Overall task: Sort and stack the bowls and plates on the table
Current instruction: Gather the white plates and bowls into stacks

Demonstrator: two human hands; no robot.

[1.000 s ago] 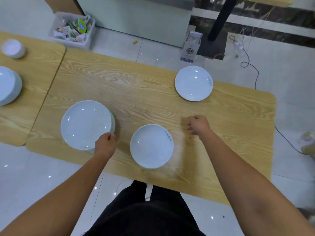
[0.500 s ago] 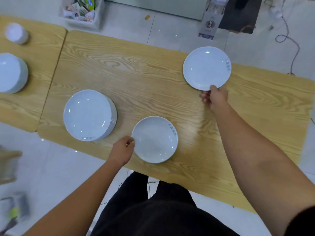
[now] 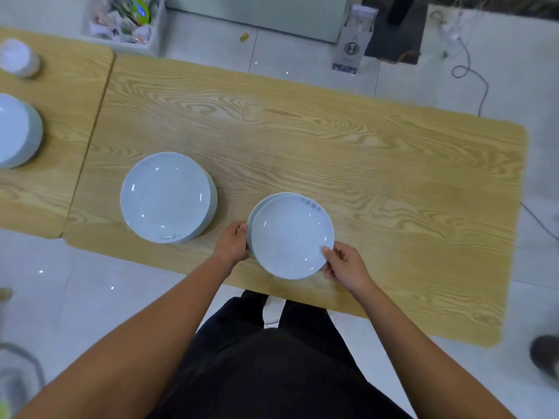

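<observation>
Near the wooden table's front edge, a white plate with blue lettering lies slightly offset on top of a second like plate, of which only a left rim sliver shows. My right hand pinches the top plate's lower right rim. The lower plate's left rim is held by my left hand. To the left sits a stack of larger white plates.
On a second table at the left stand a stack of white dishes and a small white bowl. Behind the tables on the floor are a bin of packets, a carton and cables.
My right hand brought the far plate from the table's back edge down onto the near plate. My left hand stayed at the near plate's left rim.
</observation>
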